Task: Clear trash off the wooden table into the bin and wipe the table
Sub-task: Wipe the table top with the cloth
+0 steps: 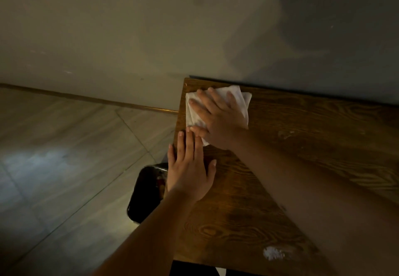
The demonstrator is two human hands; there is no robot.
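A white folded cloth [238, 97] lies flat at the far left corner of the wooden table [302, 146]. My right hand [218, 118] presses down on the cloth, palm flat and fingers spread toward the left edge. Just nearer to me, my left hand [190, 172] rests flat on the table's left edge with fingers together and nothing in it. A dark bin [146, 191] stands on the floor below that edge, partly hidden by my left arm. A white smear [277, 253] marks the wood near the front edge.
A pale wall runs behind the table, touching its far edge. Light tiled floor [64, 157] spreads to the left, with a wooden skirting board [86, 98] along the wall. A faint pale scuff [286, 134] shows on the table's middle.
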